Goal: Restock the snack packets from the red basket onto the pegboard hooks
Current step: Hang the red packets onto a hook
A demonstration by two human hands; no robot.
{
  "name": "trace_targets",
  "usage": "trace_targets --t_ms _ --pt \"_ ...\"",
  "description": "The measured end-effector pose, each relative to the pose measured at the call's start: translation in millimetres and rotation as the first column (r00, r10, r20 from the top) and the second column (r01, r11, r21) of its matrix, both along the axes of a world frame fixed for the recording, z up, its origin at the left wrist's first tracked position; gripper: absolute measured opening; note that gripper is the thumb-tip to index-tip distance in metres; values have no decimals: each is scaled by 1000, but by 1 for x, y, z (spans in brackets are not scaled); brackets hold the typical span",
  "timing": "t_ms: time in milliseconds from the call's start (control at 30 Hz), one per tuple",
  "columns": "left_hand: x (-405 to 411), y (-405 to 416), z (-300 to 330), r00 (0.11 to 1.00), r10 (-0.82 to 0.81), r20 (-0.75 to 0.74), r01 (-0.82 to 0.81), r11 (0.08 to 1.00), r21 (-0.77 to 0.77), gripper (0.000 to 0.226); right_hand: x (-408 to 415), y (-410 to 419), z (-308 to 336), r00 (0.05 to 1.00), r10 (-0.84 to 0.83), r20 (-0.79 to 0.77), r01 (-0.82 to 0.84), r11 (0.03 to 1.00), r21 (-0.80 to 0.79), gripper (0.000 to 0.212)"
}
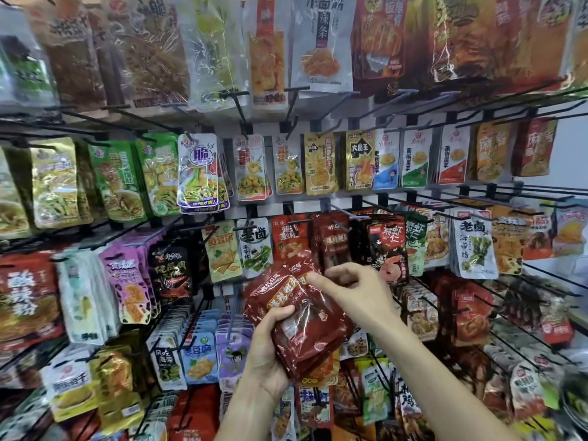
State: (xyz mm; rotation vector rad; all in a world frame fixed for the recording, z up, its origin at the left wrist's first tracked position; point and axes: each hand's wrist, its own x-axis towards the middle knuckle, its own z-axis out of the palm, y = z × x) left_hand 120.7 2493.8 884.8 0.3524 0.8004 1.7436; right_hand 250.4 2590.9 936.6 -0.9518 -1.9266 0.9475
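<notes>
Left hand (269, 348): at about 6 o'clock in the view, fingers curled round a stack of dark red snack packets (302, 316), thumb pressed on the front packet; it grips the stack from below and from the left.
Red packets: held in front of the display, tilted, tops pointing toward 11 o'clock; several packets lie fanned one over another.
Right hand (354, 289): just right of centre, at 3 o'clock from the stack; thumb and forefinger pinch the top edge of the uppermost packet, other fingers loosely curled.
Pegboard hooks (296, 100): black wire arms in rows across the wall, hung with packets of many colours.
Matching red packets (331, 240): hang on a hook at 12 o'clock from the hands, just behind them.
</notes>
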Motion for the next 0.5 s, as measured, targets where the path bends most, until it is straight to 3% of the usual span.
trace_targets --t_ms 67,200,300,400,500 --pt "6 1 0 1000 -18 4 18 1000 -12 30 8 -8 0 997 25 70 -29 998 59 70" --pt "16 2 3 1000 -20 18 20 999 -31 28 15 -6 -12 982 86 171 -91 996 23 86" --pt "22 2 5 999 -36 37 37 999 -26 31 18 3 -20 986 106 127 -104 994 -23 67" --pt "24 3 4 999 -13 30 15 999 -46 35 22 11 -27 997 74 13 -72 992 -105 26" --pt "25 5 4 1000 6 3 -5 998 -59 26 25 14 -27 996 17 -91 -39 966 -254 24"
